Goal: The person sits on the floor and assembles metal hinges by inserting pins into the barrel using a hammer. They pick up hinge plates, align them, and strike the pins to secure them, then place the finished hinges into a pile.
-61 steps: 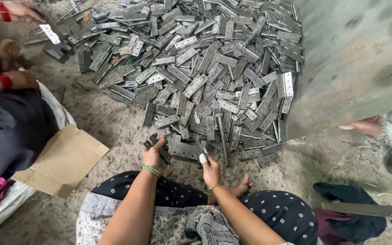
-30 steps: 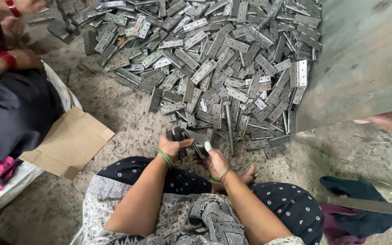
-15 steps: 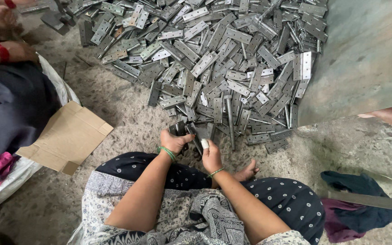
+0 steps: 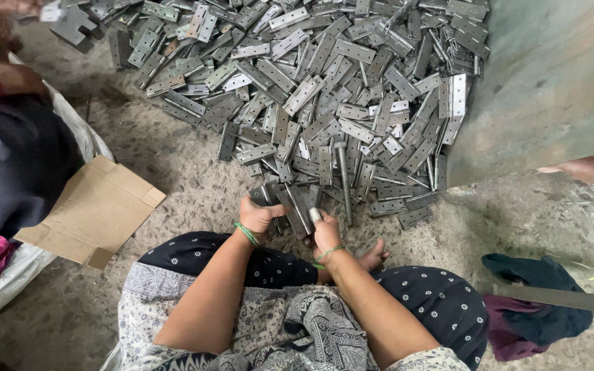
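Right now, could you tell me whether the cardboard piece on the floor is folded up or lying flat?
Flat: the cardboard piece lies unfolded on the floor.

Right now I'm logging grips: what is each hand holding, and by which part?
Both hands share a small bunch of grey metal hinges: the left hand wraps its left side, the right hand grips its lower right end.

- The camera sits on my head and looks steeply down over my lap to the ground.
- My left hand (image 4: 259,214) and right hand (image 4: 326,232) sit close, just below centre frame.
- The pile of metal hinges (image 4: 324,89) fills the upper frame, farther out.
- There is only this one view.
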